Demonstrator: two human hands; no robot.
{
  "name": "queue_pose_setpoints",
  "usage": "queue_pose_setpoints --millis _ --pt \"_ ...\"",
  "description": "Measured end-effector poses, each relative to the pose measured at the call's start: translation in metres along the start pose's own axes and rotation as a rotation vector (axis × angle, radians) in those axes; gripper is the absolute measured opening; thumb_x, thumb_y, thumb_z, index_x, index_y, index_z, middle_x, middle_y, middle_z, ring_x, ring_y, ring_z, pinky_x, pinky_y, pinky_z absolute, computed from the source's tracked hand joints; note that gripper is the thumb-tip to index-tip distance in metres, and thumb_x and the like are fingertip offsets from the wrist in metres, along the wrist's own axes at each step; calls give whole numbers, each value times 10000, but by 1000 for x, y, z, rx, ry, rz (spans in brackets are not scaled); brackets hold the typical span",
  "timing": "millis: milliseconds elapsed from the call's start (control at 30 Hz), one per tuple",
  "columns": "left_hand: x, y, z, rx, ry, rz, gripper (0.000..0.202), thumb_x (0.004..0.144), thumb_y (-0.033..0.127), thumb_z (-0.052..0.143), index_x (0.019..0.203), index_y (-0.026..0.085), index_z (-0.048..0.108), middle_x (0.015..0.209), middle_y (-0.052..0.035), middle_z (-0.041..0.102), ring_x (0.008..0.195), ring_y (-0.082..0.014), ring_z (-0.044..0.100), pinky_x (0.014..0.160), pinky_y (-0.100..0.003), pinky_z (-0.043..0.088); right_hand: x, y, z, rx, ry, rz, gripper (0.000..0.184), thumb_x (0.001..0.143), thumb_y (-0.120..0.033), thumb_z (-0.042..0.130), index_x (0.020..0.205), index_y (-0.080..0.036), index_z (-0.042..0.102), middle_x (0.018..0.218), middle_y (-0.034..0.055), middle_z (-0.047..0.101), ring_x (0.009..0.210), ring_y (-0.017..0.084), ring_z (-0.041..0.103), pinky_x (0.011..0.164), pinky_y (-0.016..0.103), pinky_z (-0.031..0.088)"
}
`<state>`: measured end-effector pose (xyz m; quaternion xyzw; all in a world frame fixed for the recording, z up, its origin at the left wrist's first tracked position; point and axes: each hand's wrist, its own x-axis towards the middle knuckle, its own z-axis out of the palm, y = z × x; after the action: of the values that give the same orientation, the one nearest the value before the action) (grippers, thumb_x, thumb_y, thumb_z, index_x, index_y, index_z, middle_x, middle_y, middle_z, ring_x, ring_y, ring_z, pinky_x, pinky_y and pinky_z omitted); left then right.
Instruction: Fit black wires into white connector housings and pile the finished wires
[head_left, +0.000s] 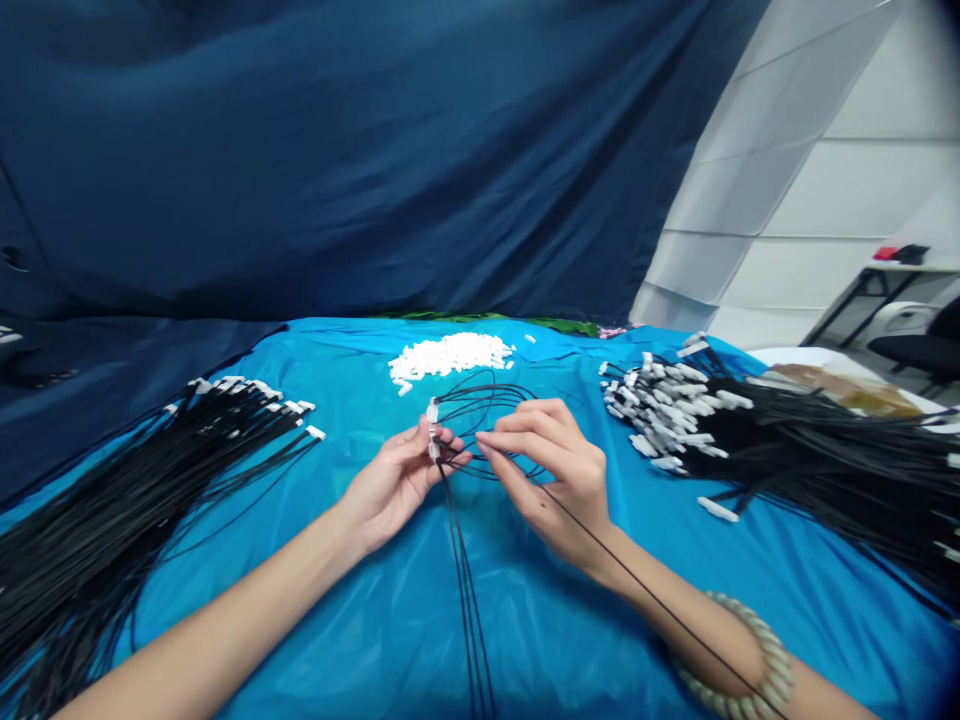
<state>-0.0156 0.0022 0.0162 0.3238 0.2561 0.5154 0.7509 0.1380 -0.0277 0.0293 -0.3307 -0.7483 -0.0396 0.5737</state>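
Note:
My left hand [409,470] is closed on a small white connector [433,430], held upright between thumb and fingers. Several thin black wires [463,590] run down from it toward me, and others loop out from its top to the right. Close beside it, my right hand [551,470] pinches one black wire [592,535] between thumb and forefinger. That wire trails down over my right forearm. Whether its tip touches the connector I cannot tell. Beyond my hands lies a pile of small white pieces [450,355].
A bundle of black cables [150,510] with white ends lies at the left. Another bundle [810,440] with white connectors lies at the right. A blue sheet [360,620] covers the table. A dark blue curtain [337,160] hangs behind, and a chair [922,340] stands far right.

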Motion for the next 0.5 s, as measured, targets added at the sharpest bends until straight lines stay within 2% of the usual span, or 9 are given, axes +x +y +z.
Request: queue_pose_setpoints --millis 100,167,267,367,433,500 --pt "-1 1 1 -8 10 -9 225 795 159 443 646 104 603 666 -46 585 661 -127 577 701 -285 499 0 -2 -3 -14 -3 -25 112 736 -133 550 792 -192 627 721 19 608 745 147 500 693 325 409" --pt "-1 1 1 -6 24 -14 219 792 168 450 647 107 602 668 -47 585 651 -125 575 688 -284 503 1 -1 -8 -2 -59 -98 118 733 -139 553 809 -195 622 743 16 612 766 144 496 706 321 406" --pt "-2 1 1 -2 48 -12 218 788 179 459 632 111 595 659 -41 576 649 -123 573 682 -278 506 2 2 -16 56 -279 -234 136 732 -144 530 819 -203 615 785 5 615 827 148 477 734 320 391" --pt "-1 0 1 2 67 6 223 791 170 451 626 113 589 653 -36 567 662 -125 573 691 -281 506 2 3 -20 87 -508 -273 190 717 -121 480 829 -201 611 815 -5 605 870 156 456 767 337 362" --pt "-1 0 1 13 63 11 230 794 165 443 628 105 591 659 -40 567 668 -126 572 687 -274 505 1 2 -20 88 -565 -260 203 704 -117 472 833 -192 609 819 -3 598 863 159 453 766 342 350" --pt "0 -1 0 18 51 11 241 798 167 437 626 100 593 668 -43 570 672 -124 572 680 -261 503 0 0 -17 72 -554 -252 177 709 -130 479 817 -185 609 808 3 595 846 159 457 750 340 347"
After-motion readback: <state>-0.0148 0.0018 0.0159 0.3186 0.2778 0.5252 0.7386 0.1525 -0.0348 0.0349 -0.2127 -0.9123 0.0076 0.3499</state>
